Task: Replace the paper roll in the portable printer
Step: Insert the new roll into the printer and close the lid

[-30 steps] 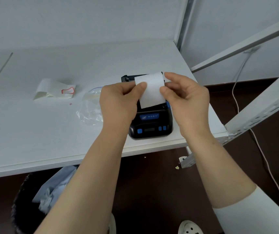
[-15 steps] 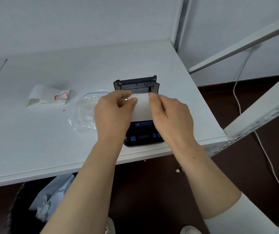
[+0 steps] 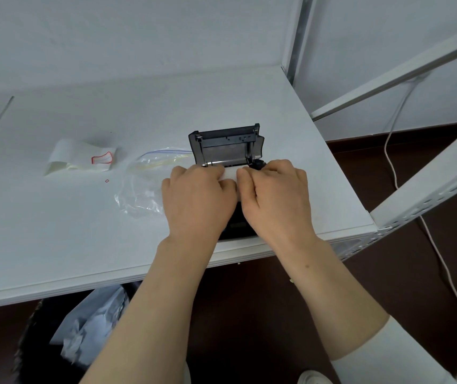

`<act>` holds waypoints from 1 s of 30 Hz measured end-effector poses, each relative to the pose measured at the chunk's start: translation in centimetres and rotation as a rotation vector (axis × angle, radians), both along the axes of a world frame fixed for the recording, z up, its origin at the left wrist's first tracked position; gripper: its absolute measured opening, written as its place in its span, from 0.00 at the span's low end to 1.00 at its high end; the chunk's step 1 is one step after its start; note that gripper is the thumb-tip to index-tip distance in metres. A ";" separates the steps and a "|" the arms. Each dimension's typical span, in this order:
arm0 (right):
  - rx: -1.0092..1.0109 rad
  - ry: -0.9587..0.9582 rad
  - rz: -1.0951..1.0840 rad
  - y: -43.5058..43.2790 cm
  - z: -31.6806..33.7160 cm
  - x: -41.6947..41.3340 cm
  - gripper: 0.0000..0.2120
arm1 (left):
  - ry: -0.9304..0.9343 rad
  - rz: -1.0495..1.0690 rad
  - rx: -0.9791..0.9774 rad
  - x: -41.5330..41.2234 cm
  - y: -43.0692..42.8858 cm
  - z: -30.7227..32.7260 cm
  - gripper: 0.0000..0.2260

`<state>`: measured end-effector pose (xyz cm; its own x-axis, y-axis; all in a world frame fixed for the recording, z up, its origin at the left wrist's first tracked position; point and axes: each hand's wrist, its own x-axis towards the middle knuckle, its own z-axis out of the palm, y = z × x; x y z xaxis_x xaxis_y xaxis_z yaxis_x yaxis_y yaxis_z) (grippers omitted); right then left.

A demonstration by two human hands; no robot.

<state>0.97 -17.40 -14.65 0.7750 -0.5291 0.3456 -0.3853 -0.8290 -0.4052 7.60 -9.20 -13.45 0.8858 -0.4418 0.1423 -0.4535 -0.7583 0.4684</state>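
- Now the paper [image 3: 229, 173] sits low in the open printer [image 3: 226, 146], no longer raised above it.
- Left hand [image 3: 198, 198] and right hand [image 3: 275, 195] pinch it, pressing down.
- Seating looks near; lid unclosed.
- Bag [image 3: 141, 189] lies beside.

From where I'm watching, the printer [image 3: 227, 151] sits on the table [image 3: 55, 231] near its front right corner, lid standing open at the printer's far end, and both hands, left hand [image 3: 198, 200] and right hand [image 3: 275, 198], are side by side on top of the printer with the paper strip [image 3: 230, 173] between their fingertips. Just left of the printer lies a plastic bag [image 3: 141, 187], and further left of that a folded label strip [image 3: 83, 160]. Below the table edge, down-left of the printer, there's a bin [image 3: 83, 336], and a cable [image 3: 390, 162] hangs off to the printer's right.
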 end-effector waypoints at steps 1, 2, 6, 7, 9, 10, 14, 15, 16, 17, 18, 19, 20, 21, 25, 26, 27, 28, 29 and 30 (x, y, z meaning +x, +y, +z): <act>-0.010 0.011 0.001 0.0 0.0 0.0 0.27 | -0.025 -0.010 0.039 -0.1 0.0 0.1 0.10; -0.023 0.025 0.004 0.0 0.0 0.0 0.28 | -0.039 -0.022 0.068 -0.2 0.0 0.1 0.11; -0.032 0.063 0.005 0.0 -0.4 0.2 0.30 | -0.018 -0.039 0.108 -0.2 0.0 0.2 0.12; -0.028 0.055 0.001 0.0 -0.5 0.2 0.30 | -0.007 -0.036 0.113 -0.2 -0.1 0.1 0.11; 0.009 0.014 0.003 -0.1 -0.3 0.1 0.27 | -0.003 -0.036 0.123 -0.2 0.0 0.1 0.13; 0.063 0.005 0.012 -0.3 0.0 0.0 0.24 | -0.012 -0.048 0.122 -0.1 0.1 0.1 0.19; 0.396 0.150 0.181 -2.1 1.8 -1.0 0.18 | -0.028 -0.160 0.104 0.4 0.9 0.2 0.28; 0.439 0.203 0.221 -2.5 2.3 -1.4 0.21 | -0.016 -0.186 0.106 0.6 1.1 0.2 0.29; 0.463 0.247 0.254 -2.7 2.6 -1.7 0.23 | -0.009 -0.207 0.114 0.7 1.2 0.2 0.29; 0.475 0.278 0.282 -2.9 2.9 -2.0 0.26 | -0.008 -0.223 0.118 0.8 1.4 0.2 0.30; 0.488 0.300 0.301 -3.0 3.1 -2.2 0.29 | -0.004 -0.235 0.119 0.9 1.5 0.2 0.30; 0.491 0.306 0.311 -3.1 3.1 -2.2 0.30 | 0.006 -0.246 0.117 0.9 1.6 0.3 0.31; 0.487 0.299 0.316 -3.1 3.1 -2.2 0.29 | 0.023 -0.253 0.115 0.9 1.7 0.4 0.32; 0.479 0.278 0.324 -3.2 2.9 -2.1 0.25 | 0.046 -0.261 0.111 0.9 1.7 0.6 0.32; 0.434 0.122 0.319 -3.1 2.4 -1.8 0.09 | 0.184 -0.310 0.143 0.9 2.3 1.6 0.32; 0.420 0.094 0.286 -3.1 2.3 -1.7 0.09 | 0.191 -0.326 0.166 0.9 2.5 1.7 0.32; 0.411 0.075 0.258 -3.1 2.3 -1.6 0.08 | 0.188 -0.337 0.187 1.0 2.7 1.8 0.33; 0.407 0.069 0.244 -3.1 2.3 -1.6 0.08 | 0.177 -0.342 0.193 0.9 2.8 1.7 0.34; 0.407 0.070 0.239 -3.0 2.4 -1.5 0.08 | 0.164 -0.338 0.179 0.9 3.0 1.6 0.34; 0.414 0.076 0.240 -2.9 2.5 -1.4 0.07 | 0.147 -0.331 0.145 0.8 3.0 1.5 0.31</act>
<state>-0.42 -20.34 -12.18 0.9069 -0.4134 0.0812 -0.2442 -0.6728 -0.6983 8.44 -6.19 -12.00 0.6982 -0.7133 -0.0610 -0.6207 -0.6455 0.4451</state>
